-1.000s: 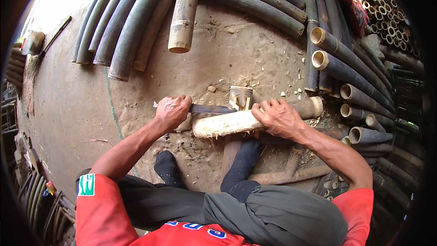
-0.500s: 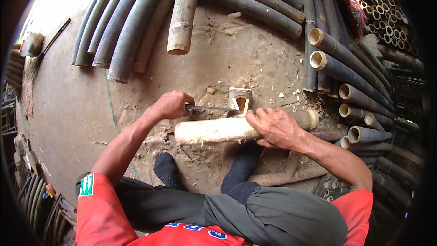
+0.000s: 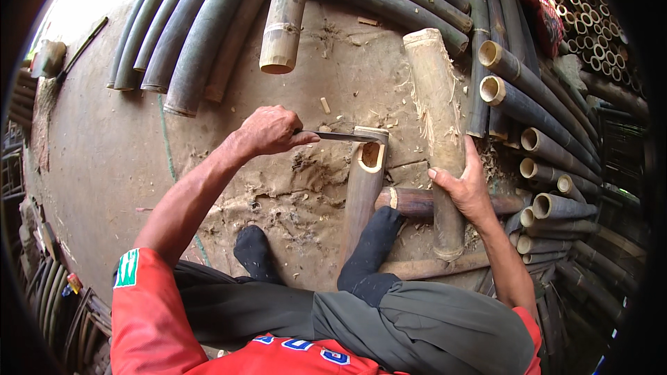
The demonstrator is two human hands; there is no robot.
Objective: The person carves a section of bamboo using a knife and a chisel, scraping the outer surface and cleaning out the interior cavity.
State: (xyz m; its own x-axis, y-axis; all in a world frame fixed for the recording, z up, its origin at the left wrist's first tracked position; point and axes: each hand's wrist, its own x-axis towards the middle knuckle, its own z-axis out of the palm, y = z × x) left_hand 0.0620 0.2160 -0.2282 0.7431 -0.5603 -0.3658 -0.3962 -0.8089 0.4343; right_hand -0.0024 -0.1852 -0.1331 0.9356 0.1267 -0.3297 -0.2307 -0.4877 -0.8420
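My left hand point(image 3: 269, 130) is closed around the handle of a knife point(image 3: 340, 137). Its narrow dark blade reaches right, across the upper end of a bamboo tube point(image 3: 361, 191) with a squarish opening cut in its wall. A thick bamboo length point(image 3: 435, 107), pale and frayed along one side, lies to the right of that tube, its far end away from me. Beside its near part, my right hand point(image 3: 465, 187) is open, index finger stretched out, thumb touching the frayed bamboo. Part of that hand's fingers are hidden.
A dark crosswise bamboo piece point(image 3: 413, 203) lies by my right sock point(image 3: 372, 246). Long bamboo poles point(image 3: 215, 35) fan out at the far side. More tubes point(image 3: 542, 142) are stacked on the right. Chips and shavings litter the ground point(image 3: 278, 187).
The frayed bamboo has swung from lying crosswise in front of me to pointing away on the right. My right hand has loosened from it. The knife and left hand have moved slightly up and right.
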